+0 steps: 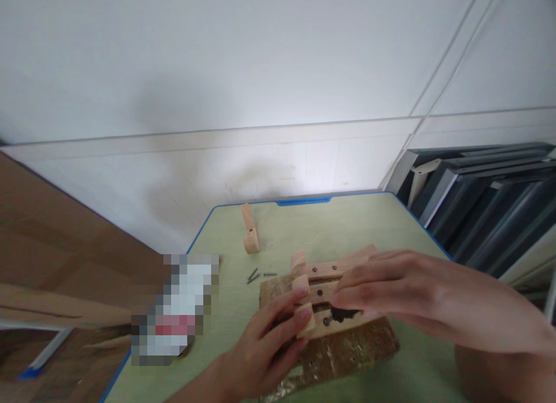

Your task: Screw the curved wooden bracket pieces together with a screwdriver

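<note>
Several pale wooden hooks with curled ends lie side by side on a brown, scuffed board on the table. Dark screws or holes show in the far hook, the middle hook and the near hook. My left hand is closed around the curled ends of the middle and near hooks, its fingertips on top. My right hand has its fingers together, pressed onto the other end of the hooks, which it partly hides. A dark, ragged patch shows below its fingertips; I cannot tell what it is.
A loose wooden hook and several screws lie on the pale green, blue-edged table. At the left edge is a blurred-out item. Cardboard stands left, dark panels lean right, and a white wall stands behind.
</note>
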A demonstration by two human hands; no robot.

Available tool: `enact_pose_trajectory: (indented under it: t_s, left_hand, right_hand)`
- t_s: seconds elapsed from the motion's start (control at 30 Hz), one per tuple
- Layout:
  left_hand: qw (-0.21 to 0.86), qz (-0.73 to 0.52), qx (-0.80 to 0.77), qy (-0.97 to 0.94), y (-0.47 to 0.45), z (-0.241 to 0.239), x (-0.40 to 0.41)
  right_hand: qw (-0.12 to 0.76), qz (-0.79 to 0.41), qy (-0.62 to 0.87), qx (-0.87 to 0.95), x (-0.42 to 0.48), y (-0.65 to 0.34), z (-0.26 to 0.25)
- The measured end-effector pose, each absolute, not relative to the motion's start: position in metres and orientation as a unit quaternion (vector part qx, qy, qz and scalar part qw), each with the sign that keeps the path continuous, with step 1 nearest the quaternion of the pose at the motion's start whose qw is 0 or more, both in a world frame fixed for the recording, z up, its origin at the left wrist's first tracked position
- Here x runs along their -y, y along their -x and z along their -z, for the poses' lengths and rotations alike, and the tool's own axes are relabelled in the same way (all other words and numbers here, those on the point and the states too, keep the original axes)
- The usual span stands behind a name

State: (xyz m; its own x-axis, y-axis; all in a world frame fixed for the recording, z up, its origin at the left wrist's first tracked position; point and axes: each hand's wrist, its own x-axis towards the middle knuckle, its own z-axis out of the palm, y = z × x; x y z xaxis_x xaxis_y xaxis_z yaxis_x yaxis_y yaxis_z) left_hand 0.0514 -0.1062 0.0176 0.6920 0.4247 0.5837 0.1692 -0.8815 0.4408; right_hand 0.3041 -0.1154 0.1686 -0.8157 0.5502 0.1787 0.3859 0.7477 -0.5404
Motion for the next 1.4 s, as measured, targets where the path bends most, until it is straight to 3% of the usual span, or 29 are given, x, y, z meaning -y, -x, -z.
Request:
enact_pose_trajectory:
  t_s: [0.23,1.07,1.27,1.4]
  left_hand:
    - [0.182,-0.356,-0.171,-0.9,-0.053,-0.017,0.107]
    - [0.198,-0.352,-0.166,-0.9,-0.052,-0.016,0.108]
    - [0.2,-0.354,-0.164,-0.899,-0.052,-0.017,0.108]
    - [0.201,-0.351,-0.161,-0.9,-0.052,-0.018,0.108]
  right_hand:
    - [0.167,-0.267,0.31,0.897,0.114,-0.305,-0.169]
    - [0.106,-0.069,0.422,0.898,0.108,-0.299,-0.154]
    - [0.081,0.024,0.514,0.853,0.102,-0.296,-0.145]
    - [0.094,0.029,0.488,0.867,0.098,-0.295,-0.144]
